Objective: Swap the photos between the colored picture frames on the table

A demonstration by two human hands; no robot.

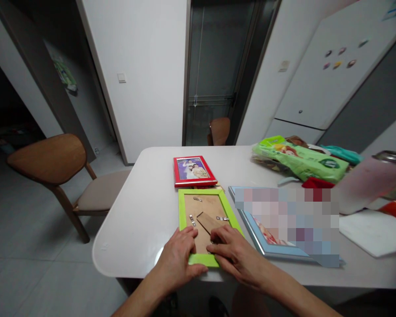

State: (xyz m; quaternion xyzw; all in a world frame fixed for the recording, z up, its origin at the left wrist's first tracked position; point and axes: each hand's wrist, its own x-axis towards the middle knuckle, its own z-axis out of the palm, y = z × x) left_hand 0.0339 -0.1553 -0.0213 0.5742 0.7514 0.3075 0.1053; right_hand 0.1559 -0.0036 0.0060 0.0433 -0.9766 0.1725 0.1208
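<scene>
A lime-green picture frame point(185, 207) lies face down on the white table point(141, 220), its brown backing board and small metal clips showing. My left hand point(178, 257) rests flat on the frame's near left corner, fingers stretched over the backing. My right hand point(232, 252) lies on the near right part, fingers curled down onto the backing beside the brown stand flap point(207, 221). Neither hand lifts anything.
A red photo frame point(194, 171) lies face up beyond the green one. A blue frame point(273, 246) sits to the right. Green plastic bags point(300, 160), a pink container point(372, 180) and white paper point(372, 231) crowd the right. A wooden chair point(62, 176) stands left.
</scene>
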